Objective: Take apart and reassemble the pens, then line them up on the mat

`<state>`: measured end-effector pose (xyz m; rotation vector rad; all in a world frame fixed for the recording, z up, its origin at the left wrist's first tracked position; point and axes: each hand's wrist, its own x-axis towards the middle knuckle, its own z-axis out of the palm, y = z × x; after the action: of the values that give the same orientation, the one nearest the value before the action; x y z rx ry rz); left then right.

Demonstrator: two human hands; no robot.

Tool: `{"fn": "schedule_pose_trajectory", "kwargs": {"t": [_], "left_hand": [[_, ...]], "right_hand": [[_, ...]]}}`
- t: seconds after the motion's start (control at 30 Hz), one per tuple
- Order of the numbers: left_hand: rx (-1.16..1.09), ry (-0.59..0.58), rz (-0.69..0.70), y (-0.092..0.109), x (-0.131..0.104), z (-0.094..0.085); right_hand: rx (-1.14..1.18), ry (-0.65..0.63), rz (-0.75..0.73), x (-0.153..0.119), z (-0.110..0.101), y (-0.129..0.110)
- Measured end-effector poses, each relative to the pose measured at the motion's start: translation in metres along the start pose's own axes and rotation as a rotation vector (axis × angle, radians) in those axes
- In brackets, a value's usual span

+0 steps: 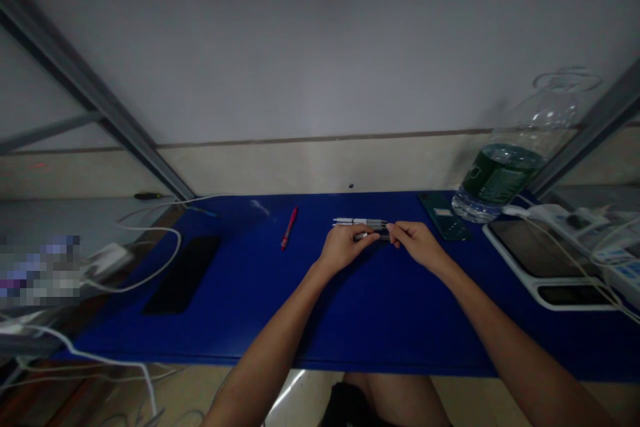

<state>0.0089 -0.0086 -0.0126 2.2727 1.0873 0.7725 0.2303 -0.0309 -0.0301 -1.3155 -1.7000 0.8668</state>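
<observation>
From where I stand, a person sits at a blue table (250,307), both forearms reaching over it. Taking the red pen (289,229) as my mark, the left hand (343,244) is just to its right, thumb and fingers pinching a slim dark pen (383,237). The right hand (415,240) is farther right, its fingertips drawn together at that pen's other end; whether they grip it or only touch it, I cannot tell. So the dark pen lies between the two hands, to the right of the red pen. Some pale pens (353,221) lie just behind the hands, also right of the red one. Well off to its right are a green phone (443,215), then a big clear bottle (505,167) and a flat white-rimmed scale (545,260). To the red pen's left lies a black phone (184,273).
</observation>
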Motion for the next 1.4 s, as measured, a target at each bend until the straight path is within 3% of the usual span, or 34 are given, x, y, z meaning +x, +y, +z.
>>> {"fn": "schedule_pose_trajectory", "kwargs": {"t": [0.13,0.33,0.6,0.93,1.4], "left_hand": [[-0.016,0.094,-0.100,-0.004,0.004,-0.010],[-0.113,0.238,-0.264,-0.021,0.011,-0.019],[-0.214,-0.008,-0.105,-0.019,0.010,-0.011],[-0.159,0.020,-0.135,-0.014,0.010,-0.019],[-0.112,0.087,-0.153,-0.008,0.009,-0.010]], "right_hand": [[0.045,0.065,0.004,0.002,-0.009,0.000],[0.091,0.046,-0.017,0.005,-0.013,0.010],[0.133,0.054,-0.021,0.004,-0.012,0.013],[0.124,0.113,0.013,0.004,-0.016,0.010],[-0.030,0.051,0.059,-0.001,-0.013,-0.004]]}}
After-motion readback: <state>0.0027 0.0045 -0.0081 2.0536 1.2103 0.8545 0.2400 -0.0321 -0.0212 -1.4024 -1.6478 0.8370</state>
